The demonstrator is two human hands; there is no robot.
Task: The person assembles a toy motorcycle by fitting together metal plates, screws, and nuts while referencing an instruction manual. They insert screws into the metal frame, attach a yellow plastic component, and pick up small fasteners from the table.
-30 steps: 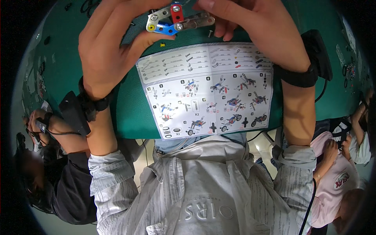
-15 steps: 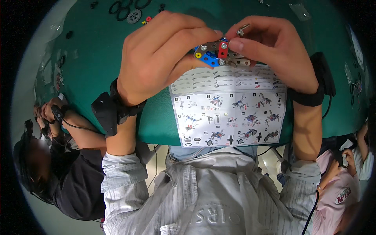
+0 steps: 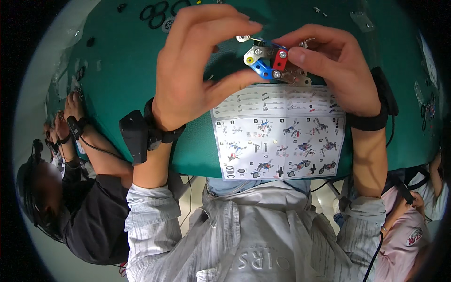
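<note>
My right hand pinches a small metal construction model between thumb and fingers, above the table. Silver perforated strips, a red plate, a blue strip, a yellow round piece and several screws make up this model. On its left side, my left hand is open, with fingers raised and spread from the thumb. The left thumb tip lies by the blue strip; whether they touch I cannot tell. Below both hands an instruction sheet with small assembly drawings lies flat. Fingers hide part of the model's right side.
Black rubber rings and a grey wheel lie at the far left of the green table. Small screws and a clear plastic bag are at the far right. People sit close on both sides.
My left fingers have opened away from the model, showing more of its silver strips. The model has shifted slightly right and tilted, still in my right hand.
</note>
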